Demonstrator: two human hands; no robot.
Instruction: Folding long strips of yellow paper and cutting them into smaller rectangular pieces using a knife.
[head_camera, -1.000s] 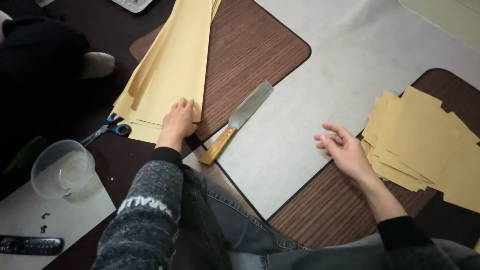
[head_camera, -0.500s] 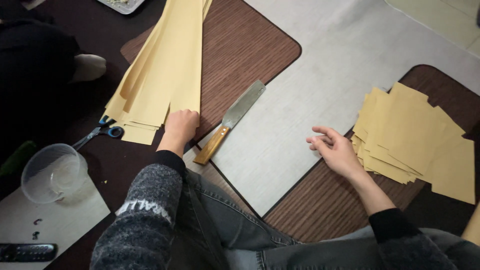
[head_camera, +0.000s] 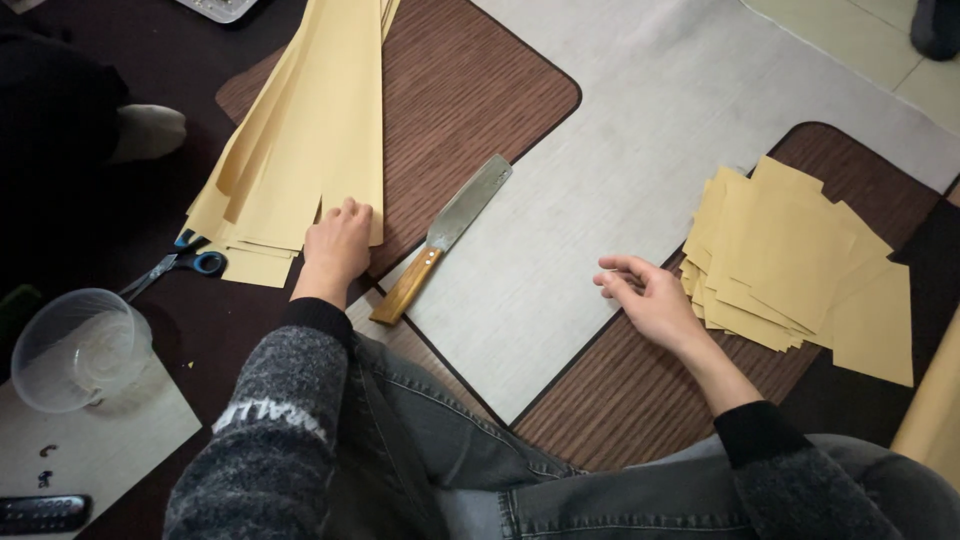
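Observation:
My left hand (head_camera: 337, 245) rests with curled fingers on the near end of a stack of long yellow paper strips (head_camera: 310, 130), pinching the edge of one strip. My right hand (head_camera: 648, 300) hovers with loose, parted fingers over the edge of a grey mat (head_camera: 640, 170), holding nothing. A wide-bladed knife with a wooden handle (head_camera: 445, 240) lies between the hands, on the seam of the grey mat and a brown woven mat (head_camera: 470, 90). Just right of my right hand sits a pile of cut yellow paper squares (head_camera: 800, 260).
Blue-handled scissors (head_camera: 180, 268) lie left of the strips. A clear plastic cup (head_camera: 70, 350) stands on a pale sheet at lower left, with a dark remote-like object (head_camera: 40, 512) near it. Someone's socked foot (head_camera: 145, 130) rests at far left. My jeans-clad knees fill the bottom.
My left hand has stayed on the strips' end and curled tighter. The right hand has barely moved. The view has shifted slightly.

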